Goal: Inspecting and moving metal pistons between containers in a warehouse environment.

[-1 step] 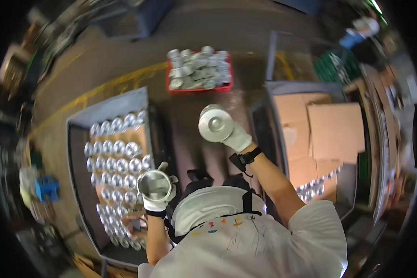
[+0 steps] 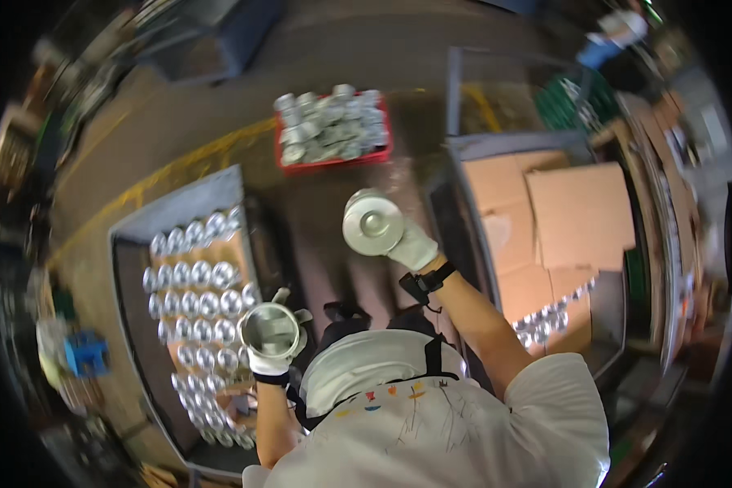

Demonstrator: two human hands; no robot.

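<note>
My left hand [image 2: 270,362], in a white glove, is closed around a hollow silver metal cylinder [image 2: 272,332]. Its open mouth faces up, and small lugs stick out at its rim. Out in front of me, my gloved right hand [image 2: 417,245] grips a round silver metal part [image 2: 372,224] by its side. A flat disc face with a recessed centre is turned up on that part. The left hand is beside the right edge of a grey metal bin [image 2: 244,220], where rows of shiny round metal parts [image 2: 189,304] lie on cardboard.
Ahead on the floor, a red crate [image 2: 335,165] is heaped with silver metal parts. At my right stands another grey bin [image 2: 478,220] with cardboard sheets [image 2: 581,215] and a few rows of parts. A person [image 2: 614,37] is at the far right.
The view has shifted slightly, so the bins and crate sit a little further left. Both hands keep hold of the same metal parts.
</note>
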